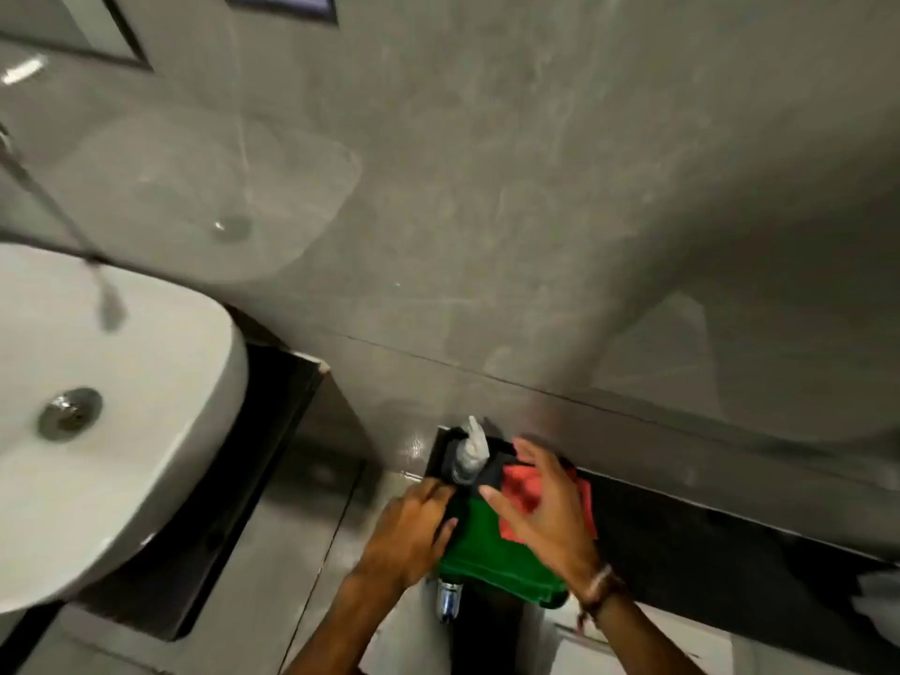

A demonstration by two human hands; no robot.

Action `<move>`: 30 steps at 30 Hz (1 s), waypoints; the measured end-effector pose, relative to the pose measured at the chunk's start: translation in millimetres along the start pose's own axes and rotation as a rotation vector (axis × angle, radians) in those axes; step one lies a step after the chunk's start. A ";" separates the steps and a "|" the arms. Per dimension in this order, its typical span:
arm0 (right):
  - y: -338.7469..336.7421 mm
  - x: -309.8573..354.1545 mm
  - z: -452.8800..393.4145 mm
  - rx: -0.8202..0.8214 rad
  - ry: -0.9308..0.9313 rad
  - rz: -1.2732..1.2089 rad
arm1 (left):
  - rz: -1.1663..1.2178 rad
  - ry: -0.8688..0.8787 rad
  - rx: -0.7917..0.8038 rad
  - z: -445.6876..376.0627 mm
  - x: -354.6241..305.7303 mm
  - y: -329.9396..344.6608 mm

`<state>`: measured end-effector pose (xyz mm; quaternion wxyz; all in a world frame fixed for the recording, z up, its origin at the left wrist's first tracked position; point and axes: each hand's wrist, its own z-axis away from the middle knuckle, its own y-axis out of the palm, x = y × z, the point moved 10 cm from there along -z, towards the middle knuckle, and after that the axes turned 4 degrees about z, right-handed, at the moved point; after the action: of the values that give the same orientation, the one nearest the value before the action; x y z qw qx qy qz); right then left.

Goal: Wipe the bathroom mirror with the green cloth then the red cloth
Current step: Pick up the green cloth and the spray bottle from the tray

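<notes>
A folded green cloth [492,552] lies on a dark ledge [730,543] low in the view, with a red cloth [523,489] lying partly on it toward the wall. My left hand [414,528] rests on the green cloth's left edge, fingers curled against it. My right hand [540,509] hovers over both cloths with its fingers spread, covering part of the red one. Only the mirror's dark-framed lower corner [124,53] shows at the top left.
A white basin [146,431] with a metal drain [70,414] fills the left side, a blurred tap spout [104,294] above it. A grey spray bottle [470,453] stands behind the cloths. A chrome fitting [448,601] sticks out below the ledge. Grey tiled wall [535,211] ahead.
</notes>
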<state>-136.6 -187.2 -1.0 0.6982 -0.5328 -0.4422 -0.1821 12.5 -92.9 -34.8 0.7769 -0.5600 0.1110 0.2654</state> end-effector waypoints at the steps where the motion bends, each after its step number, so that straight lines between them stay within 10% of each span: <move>1: 16.0 0.9 -12.3 0.067 -0.039 -0.004 | -0.027 -0.018 0.095 -13.8 3.4 19.5; 5: 73.4 -1.3 -45.9 0.244 -0.073 -0.005 | -0.217 -0.069 0.257 -50.0 12.6 67.8; 11: 95.8 5.5 -62.0 0.016 -0.180 -0.008 | -0.289 -0.220 0.131 -54.5 27.2 80.6; 16: 72.8 53.0 -66.0 -0.100 -0.249 -0.092 | 0.342 -0.328 0.114 -32.7 28.5 44.3; 20: 12.2 135.2 -45.4 -0.184 -0.389 -0.255 | 0.994 -0.207 -0.189 8.8 16.8 -55.4; 30: -114.3 375.5 -1.0 -0.272 -0.625 -0.575 | 0.998 0.235 -0.556 123.3 -41.6 -424.6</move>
<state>-15.4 -148.5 370.2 0.3756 -0.5048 -0.7340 -0.2557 190.3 -88.8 372.1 0.3641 -0.6486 0.3732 0.5545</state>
